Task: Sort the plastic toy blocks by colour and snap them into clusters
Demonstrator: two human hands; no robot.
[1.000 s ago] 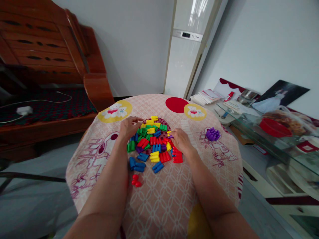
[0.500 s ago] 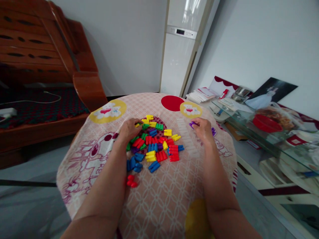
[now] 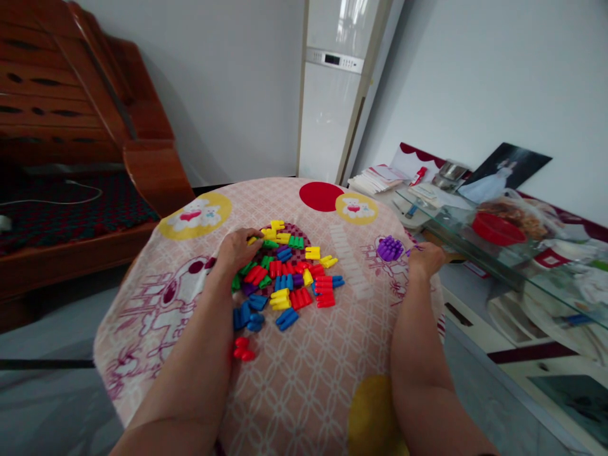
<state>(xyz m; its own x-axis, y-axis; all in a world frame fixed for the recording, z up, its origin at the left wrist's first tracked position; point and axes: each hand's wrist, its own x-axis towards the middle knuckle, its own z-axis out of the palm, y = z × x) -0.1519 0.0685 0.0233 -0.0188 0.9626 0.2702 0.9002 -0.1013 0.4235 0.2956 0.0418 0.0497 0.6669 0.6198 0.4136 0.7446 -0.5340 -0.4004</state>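
My left hand (image 3: 236, 249) is at the left edge of a loose pile of plastic building blocks, its fingers curled around a yellow block (image 3: 253, 240). Red, blue, green and yellow blocks lie beside it, among them a red block (image 3: 301, 297) and a blue block (image 3: 287, 319). Over at the table's right side, my right hand (image 3: 427, 258) pinches a small purple block (image 3: 412, 249), mostly covered by the fingers. Just left of that hand sits a cluster of purple blocks (image 3: 390, 249).
A patterned cloth covers the round table (image 3: 313, 386). Along the right stands a glass shelf (image 3: 456, 231) with papers, a metal container and a red bowl (image 3: 498, 229). A wooden bench (image 3: 152, 171) is at the left, a white cabinet-like unit (image 3: 327, 114) behind.
My right hand has moved right with the purple block, past the purple cluster, which now shows fully. My left hand stays by the pile. The view has shifted slightly.
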